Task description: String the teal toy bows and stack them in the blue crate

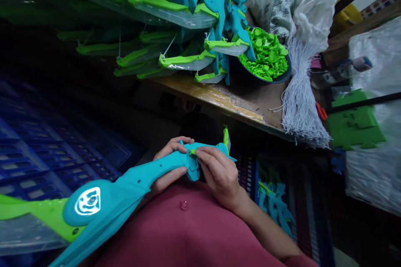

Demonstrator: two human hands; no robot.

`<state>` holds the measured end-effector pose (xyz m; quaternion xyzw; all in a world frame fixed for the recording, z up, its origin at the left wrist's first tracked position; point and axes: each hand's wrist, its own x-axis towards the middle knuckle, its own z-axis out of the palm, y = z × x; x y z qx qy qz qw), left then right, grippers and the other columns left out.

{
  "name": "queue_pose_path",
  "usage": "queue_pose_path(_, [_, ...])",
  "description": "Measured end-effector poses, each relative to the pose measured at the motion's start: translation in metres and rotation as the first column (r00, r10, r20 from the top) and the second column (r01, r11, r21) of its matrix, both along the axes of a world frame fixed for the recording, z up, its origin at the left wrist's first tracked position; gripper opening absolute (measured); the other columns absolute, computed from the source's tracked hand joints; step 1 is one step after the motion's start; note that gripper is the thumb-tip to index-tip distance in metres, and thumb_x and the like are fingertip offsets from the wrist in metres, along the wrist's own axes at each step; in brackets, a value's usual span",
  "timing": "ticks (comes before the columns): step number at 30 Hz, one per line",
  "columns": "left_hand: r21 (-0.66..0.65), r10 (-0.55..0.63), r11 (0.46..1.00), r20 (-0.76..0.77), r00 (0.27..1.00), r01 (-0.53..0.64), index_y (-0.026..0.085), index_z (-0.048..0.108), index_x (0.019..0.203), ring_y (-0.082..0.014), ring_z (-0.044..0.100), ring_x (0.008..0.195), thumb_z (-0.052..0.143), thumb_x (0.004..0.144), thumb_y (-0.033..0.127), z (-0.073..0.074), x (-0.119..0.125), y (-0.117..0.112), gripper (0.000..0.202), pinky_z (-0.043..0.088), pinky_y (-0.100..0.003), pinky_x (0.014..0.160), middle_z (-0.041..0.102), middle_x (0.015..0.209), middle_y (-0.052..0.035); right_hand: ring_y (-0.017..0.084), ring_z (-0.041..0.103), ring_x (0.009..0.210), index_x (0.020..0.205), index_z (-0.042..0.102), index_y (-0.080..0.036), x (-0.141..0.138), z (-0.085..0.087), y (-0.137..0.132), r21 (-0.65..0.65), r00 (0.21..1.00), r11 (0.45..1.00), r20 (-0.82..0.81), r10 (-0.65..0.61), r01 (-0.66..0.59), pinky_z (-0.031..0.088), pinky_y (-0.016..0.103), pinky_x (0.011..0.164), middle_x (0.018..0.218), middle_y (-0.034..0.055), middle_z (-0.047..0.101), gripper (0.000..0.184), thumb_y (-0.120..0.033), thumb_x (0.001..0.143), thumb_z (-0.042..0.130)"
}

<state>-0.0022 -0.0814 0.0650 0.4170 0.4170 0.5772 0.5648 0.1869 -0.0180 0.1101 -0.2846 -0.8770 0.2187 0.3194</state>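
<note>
A teal toy bow (134, 178) lies slantwise across my lap, with a white emblem on its round boss and a green limb with clear plastic at the lower left. My left hand (167, 179) is wrapped round its narrow middle from behind, the palm hidden by the toy. Between the thumb and fingertips of my right hand (221, 173) is a small green plastic piece (192, 152), pressed against the teal body. Whether the piece sits in a slot cannot be made out.
Similar toy bows (188, 61) with white strings are piled on the wooden table (219, 98). Beside them stand a dark bowl (290, 73) of green pieces and a bundle of white cords (300, 96). Blue crates (34, 167) are at left; another crate (247, 175) holds teal parts.
</note>
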Motion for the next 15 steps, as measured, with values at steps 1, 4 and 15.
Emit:
queue_pose_path(1, [0.002,-0.003,1.000,-0.002,1.000,0.003,0.025,0.063,0.113,-0.0374,0.048,0.141,0.076,0.086,0.031,-0.0008,-0.0002,0.0003,0.031,0.038,-0.051,0.118,0.050,0.147,-0.0099,0.020,0.069,0.109,0.122,0.065,-0.012,0.0002,0.0002,-0.0014,-0.005,1.000,1.000,0.007,0.020,-0.020,0.060,0.033,0.092,0.115,0.0140,0.071,0.029,-0.001,0.096,0.058])
queue_pose_path(4, [0.002,-0.021,1.000,0.004,1.000,0.021,0.025,0.063,0.115,-0.0375,0.048,0.141,0.074,0.087,0.030,-0.0031,0.0000,0.0005,0.031,0.040,-0.050,0.117,0.049,0.148,-0.0104,0.021,0.068,0.111,0.125,0.064,-0.013,0.0010,0.0010,-0.0046,-0.020,0.998,0.998,0.017,0.054,-0.053,0.061,0.036,0.094,0.118,0.0146,0.070,0.031,-0.002,0.097,0.057])
queue_pose_path(15, [0.003,-0.032,0.999,0.002,0.999,0.032,0.024,0.064,0.117,-0.0381,0.048,0.141,0.074,0.087,0.031,-0.0040,-0.0005,-0.0008,0.032,0.039,-0.052,0.118,0.049,0.148,-0.0114,0.027,0.070,0.104,0.123,0.063,-0.002,0.0059,0.0065,-0.0078,0.218,0.980,0.959,0.130,0.153,-0.179,0.063,0.040,0.084,0.110,0.0211,0.072,0.026,-0.006,0.098,0.057])
